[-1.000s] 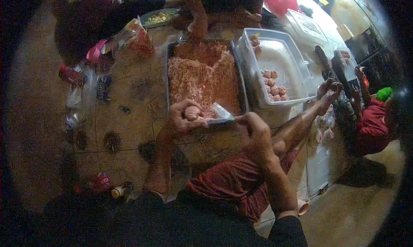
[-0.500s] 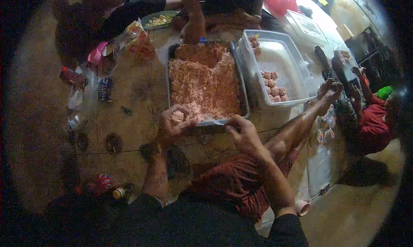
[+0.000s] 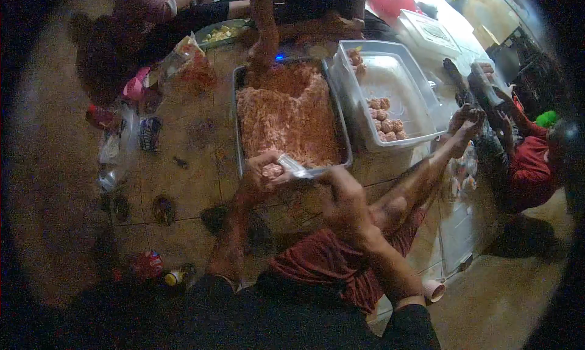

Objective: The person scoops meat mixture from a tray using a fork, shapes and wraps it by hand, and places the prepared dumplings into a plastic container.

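My left hand (image 3: pixel 261 178) is curled around a lump of pinkish ground-meat mixture (image 3: pixel 272 171) at the near edge of the tray. In my right hand (image 3: pixel 342 194), slightly blurred, is a shiny spoon-like utensil (image 3: pixel 294 166); its flat bright end is at the lump, and its exact shape is unclear. Just beyond both hands lies a deep tray (image 3: pixel 347 136) filled with the same mixture (image 3: pixel 286 118), scooped lower at its far end. To the right stands a clear plastic bin (image 3: pixel 414 100) with several shaped meatballs (image 3: pixel 385 118) along its left side.
Another person's hand (image 3: pixel 262 52) reaches to the tray's far left corner. Beyond sits a bowl of pale chunks (image 3: pixel 222 34). Plastic bags and wrappers (image 3: pixel 119 149) lie on the tiled floor at left. A person in red (image 3: pixel 529 167) sits at right, near a bare leg (image 3: pixel 420 176).
My right hand has brought the utensil up and left against the lump. My left hand has shifted right and slightly up, toward the utensil.
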Demonstrator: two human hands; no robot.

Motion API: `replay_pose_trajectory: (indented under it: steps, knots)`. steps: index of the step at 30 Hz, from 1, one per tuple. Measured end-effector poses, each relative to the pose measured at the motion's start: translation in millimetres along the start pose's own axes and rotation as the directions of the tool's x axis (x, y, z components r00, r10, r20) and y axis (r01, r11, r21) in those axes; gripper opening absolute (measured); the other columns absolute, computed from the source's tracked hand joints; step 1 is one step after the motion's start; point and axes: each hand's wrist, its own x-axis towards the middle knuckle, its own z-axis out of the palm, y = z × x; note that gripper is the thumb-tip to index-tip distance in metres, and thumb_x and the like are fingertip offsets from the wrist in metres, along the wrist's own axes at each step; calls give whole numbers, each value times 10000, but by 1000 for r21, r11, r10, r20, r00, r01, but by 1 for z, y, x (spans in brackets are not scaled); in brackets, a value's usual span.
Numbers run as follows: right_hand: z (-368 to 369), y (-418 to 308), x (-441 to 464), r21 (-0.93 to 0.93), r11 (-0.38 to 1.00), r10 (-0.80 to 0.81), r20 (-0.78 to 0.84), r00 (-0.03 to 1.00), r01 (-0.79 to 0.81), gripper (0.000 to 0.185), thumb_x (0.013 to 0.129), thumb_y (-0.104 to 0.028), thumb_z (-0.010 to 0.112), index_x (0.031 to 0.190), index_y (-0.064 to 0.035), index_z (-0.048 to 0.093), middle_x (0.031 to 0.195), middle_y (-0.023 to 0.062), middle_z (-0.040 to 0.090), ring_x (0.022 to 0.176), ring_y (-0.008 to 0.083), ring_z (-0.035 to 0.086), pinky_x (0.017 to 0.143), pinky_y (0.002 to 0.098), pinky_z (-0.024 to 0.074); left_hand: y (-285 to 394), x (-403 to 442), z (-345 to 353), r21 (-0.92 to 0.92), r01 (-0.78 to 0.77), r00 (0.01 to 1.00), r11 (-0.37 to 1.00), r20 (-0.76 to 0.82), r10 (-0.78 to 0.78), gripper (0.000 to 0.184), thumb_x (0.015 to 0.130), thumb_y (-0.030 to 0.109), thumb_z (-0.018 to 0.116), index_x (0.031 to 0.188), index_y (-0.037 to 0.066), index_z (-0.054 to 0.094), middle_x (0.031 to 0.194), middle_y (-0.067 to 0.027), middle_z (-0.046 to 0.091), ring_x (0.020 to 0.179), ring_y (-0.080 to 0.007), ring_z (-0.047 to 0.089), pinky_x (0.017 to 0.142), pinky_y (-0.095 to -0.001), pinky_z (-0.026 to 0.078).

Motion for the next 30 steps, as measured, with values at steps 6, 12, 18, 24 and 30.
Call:
replay_pose_trajectory:
  steps: [6,12,18,24,30]
  knots:
    - [-13,-1,4,13,998,53,1,999,-53,141,878,29,640,1018,14,634,993,210,671,918,382,680,776,405,544,1,-3,-7,19,-179,975,984,-128,180,250,851,3,766,1050,25,616,984,-82,679,769,-155,666,735,-298,566]
    - [-3,60,37,-337,940,14,191,982,52,108,921,-65,597,1015,-17,620,987,146,642,973,383,630,840,478,500,-12,-24,-46,36,-20,991,999,-134,25,239,857,10,767,1032,38,607,892,-39,658,710,-111,626,694,-279,548]
    - [58,132,69,-601,574,-416,370,830,556,381,935,-140,499,1314,-176,505,1357,94,537,1273,248,516,1051,508,404,-6,-31,-49,242,118,955,963,-293,-43,165,880,39,768,964,64,627,773,18,607,727,-68,604,671,-245,531]
    - [61,139,94,-338,684,-297,680,670,646,402,869,-149,628,1260,-154,540,1262,85,545,1183,266,553,1072,484,353,24,-27,-26,151,207,909,967,-394,-133,176,865,42,783,974,37,644,783,10,627,730,-87,625,691,-264,563]
    - [-27,66,109,-39,933,-283,537,795,358,169,813,-56,736,955,-32,647,981,143,645,898,362,639,767,420,507,-21,-26,-44,99,84,978,992,-201,-63,138,874,14,755,950,21,640,800,-13,635,757,-129,663,765,-362,628]
